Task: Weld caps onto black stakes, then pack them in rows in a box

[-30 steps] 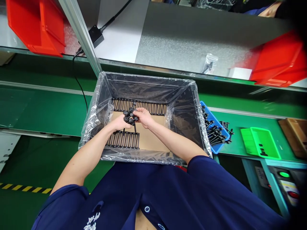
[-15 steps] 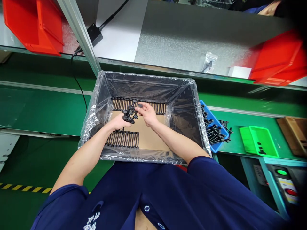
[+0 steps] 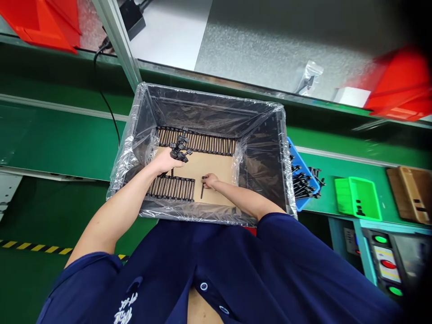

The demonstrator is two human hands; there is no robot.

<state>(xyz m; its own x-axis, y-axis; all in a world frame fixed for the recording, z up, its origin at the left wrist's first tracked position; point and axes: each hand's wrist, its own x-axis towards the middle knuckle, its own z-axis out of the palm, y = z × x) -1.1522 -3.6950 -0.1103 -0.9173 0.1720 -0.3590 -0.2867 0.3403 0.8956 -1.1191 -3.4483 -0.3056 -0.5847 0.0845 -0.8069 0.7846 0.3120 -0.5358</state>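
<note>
A grey crate lined with clear plastic (image 3: 145,117) stands in front of me, a brown cardboard sheet (image 3: 209,164) on its floor. Black bolts lie in a far row (image 3: 199,143) and a near row (image 3: 172,187). My left hand (image 3: 167,161) is closed round a bunch of black bolts (image 3: 179,149), held above the cardboard. My right hand (image 3: 209,181) is low in the crate, fingers pinched on a single black bolt (image 3: 202,186) right at the near row's right end.
A blue tray of black bolts (image 3: 302,180) sits right of the crate, then a green tray (image 3: 357,198) and a control panel with green and red buttons (image 3: 384,258). Red bins (image 3: 401,85) and a small plastic bag (image 3: 308,76) rest on the grey shelf. A cable (image 3: 111,114) runs down at left.
My right hand left the bunch with one bolt and dropped to the crate floor beside the near row. My left hand kept the bunch. The view tilted slightly.
</note>
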